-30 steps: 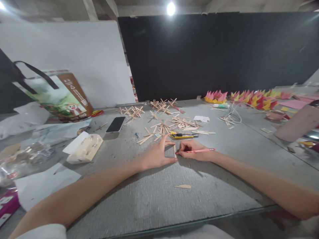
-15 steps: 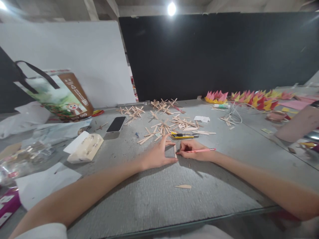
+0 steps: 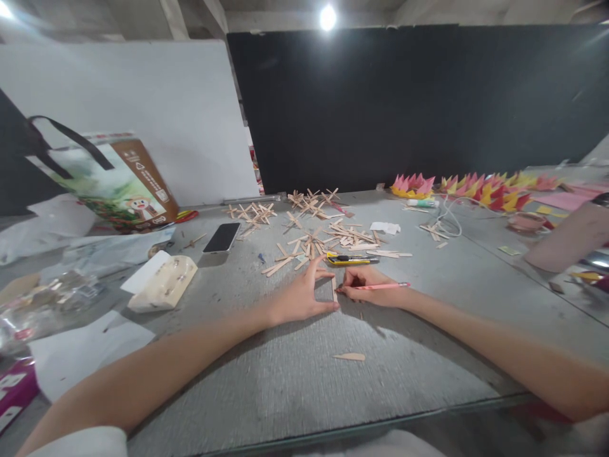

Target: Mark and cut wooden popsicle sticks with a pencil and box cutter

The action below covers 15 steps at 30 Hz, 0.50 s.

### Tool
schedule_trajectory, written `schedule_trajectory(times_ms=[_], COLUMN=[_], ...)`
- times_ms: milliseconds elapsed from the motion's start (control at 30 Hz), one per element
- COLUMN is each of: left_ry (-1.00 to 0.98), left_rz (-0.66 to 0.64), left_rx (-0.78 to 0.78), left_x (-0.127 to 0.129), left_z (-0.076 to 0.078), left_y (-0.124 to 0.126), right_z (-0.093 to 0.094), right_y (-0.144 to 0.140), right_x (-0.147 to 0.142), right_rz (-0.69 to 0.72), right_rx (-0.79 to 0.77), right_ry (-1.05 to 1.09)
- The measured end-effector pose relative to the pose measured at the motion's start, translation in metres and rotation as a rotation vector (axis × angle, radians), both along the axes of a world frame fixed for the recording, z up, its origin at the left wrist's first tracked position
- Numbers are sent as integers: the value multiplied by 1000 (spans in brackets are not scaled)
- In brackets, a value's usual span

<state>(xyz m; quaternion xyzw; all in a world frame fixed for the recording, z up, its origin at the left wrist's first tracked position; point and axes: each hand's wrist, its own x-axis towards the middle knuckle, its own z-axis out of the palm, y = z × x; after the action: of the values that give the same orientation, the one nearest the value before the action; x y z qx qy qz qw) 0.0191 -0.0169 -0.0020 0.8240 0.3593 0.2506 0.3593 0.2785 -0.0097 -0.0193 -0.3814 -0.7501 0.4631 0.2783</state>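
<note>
My left hand (image 3: pixel 301 298) holds a short wooden craft stick (image 3: pixel 333 289) by its two ends, thumb at the near end and fingers at the far end, against the table. In my right hand (image 3: pixel 364 284) is a pink pencil (image 3: pixel 386 286), gripped for writing with its tip at the stick's right side. Just beyond the hands lies a yellow and black utility knife (image 3: pixel 352 259). Closer to the table's front edge rests a pointed piece of cut craft stick (image 3: pixel 351 357). Piles of wooden craft sticks (image 3: pixel 349 236) spread behind the knife, several of them crossed.
To the left are a phone (image 3: pixel 222 238), a cream-coloured box (image 3: pixel 164 284), papers, plastic bags and a printed carry bag (image 3: pixel 124 181). Pink and yellow folded-paper pieces (image 3: pixel 490 189), a white cable (image 3: pixel 450 219) and a glue stick (image 3: pixel 422 203) lie at the back right.
My right hand and the pencil have shifted very slightly at the stick. My left hand keeps its hold, and the surrounding things stay in place.
</note>
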Motion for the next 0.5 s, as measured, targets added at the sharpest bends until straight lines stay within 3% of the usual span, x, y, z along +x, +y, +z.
schedule_trajectory(times_ms=[267, 500], left_ry=[-11, 2], left_rz=[-3, 187], left_rx=[60, 89], left_x=[0, 0], left_z=[-1, -6], left_y=[1, 8], right_z=[2, 3], right_y=[-1, -2], right_x=[-1, 0], right_rz=[-17, -35], right_rx=[-42, -35], right_ry=[-23, -39])
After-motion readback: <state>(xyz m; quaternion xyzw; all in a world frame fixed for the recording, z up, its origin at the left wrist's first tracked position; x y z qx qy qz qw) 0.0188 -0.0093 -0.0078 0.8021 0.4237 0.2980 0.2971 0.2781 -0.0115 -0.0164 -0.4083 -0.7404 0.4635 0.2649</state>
